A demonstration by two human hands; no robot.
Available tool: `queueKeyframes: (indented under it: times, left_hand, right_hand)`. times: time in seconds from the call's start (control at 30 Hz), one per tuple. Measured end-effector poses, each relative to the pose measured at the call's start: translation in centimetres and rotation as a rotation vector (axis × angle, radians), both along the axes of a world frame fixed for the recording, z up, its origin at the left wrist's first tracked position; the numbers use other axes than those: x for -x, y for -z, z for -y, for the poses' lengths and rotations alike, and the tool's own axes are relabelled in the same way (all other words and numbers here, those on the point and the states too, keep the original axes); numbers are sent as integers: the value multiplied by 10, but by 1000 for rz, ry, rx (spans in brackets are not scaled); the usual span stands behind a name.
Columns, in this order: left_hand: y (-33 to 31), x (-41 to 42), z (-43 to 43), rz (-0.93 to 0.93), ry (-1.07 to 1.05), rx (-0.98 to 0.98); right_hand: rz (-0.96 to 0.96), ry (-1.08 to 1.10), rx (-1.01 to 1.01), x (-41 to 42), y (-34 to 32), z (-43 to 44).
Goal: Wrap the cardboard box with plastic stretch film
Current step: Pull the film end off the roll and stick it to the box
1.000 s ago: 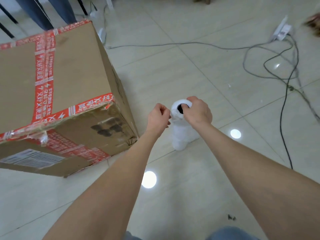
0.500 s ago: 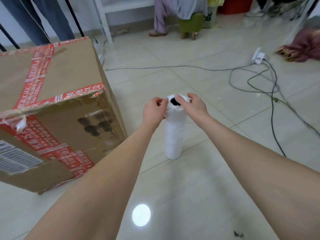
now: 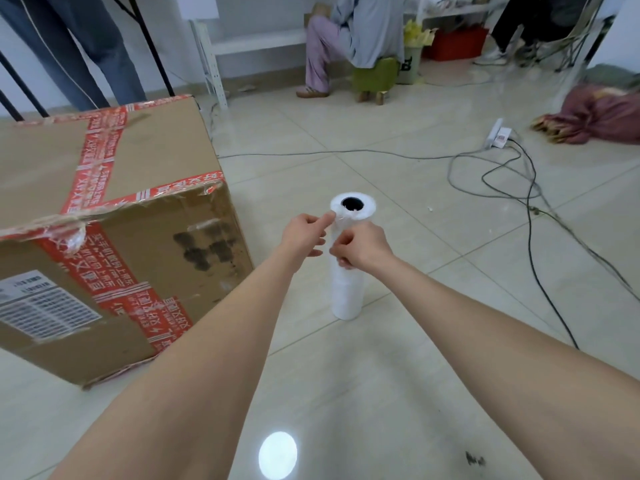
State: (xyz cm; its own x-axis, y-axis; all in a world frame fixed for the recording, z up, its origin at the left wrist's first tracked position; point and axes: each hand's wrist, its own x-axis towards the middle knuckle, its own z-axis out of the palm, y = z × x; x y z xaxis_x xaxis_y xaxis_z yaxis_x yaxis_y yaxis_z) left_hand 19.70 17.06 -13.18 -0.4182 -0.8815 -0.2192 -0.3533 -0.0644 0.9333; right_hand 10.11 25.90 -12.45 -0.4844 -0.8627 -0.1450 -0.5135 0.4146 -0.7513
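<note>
Cardboard box (image 3: 41, 161) w/ printed red tape (image 3: 98, 157), label (image 3: 38, 308)

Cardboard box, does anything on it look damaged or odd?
Yes. The cardboard box is worn: the red tape along its near top edge is torn and crumpled, a wad of clear tape hangs there, and dark smudges mark the side face.

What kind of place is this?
Likely an informal indoor workroom or storeroom rather than a proper warehouse. A taped cardboard box and a stretch film roll stand on a tiled floor. A power strip lies on the floor, and white metal shelving stands by the wall.
</note>
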Motion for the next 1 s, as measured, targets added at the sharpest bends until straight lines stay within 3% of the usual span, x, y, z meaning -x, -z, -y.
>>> queueKeyframes:
  times: [0.17, 0.3, 0.43, 0.53, 0.63, 0.7, 0.87, 1.0]
  left_hand:
    - [-6, -21, 5, 56, 80, -246]
    - [-5, -31, 10, 84, 3, -277]
    - [-2, -35, 16, 93, -29, -164]
    - [6, -39, 22, 86, -93, -15]
    - [12, -41, 27, 77, -172, 100]
    - [15, -41, 27, 72, -196, 151]
    - [17, -34, 23, 22, -280, 172]
    - [17, -25, 22, -30, -324, 110]
  right_hand:
    - [-95, -160, 33, -34, -3, 15]
    - [-165, -177, 74, -51, 3, 22]
    - [-311, -262, 52, -59, 8, 23]
    - [-550, -295, 74, -59, 8, 20]
    - [-762, -127, 313, -41, 0, 20]
    - [-853, 63, 313, -20, -6, 24]
    - [-603, 291, -178, 7, -13, 39]
    - [-531, 283, -167, 7, -11, 49]
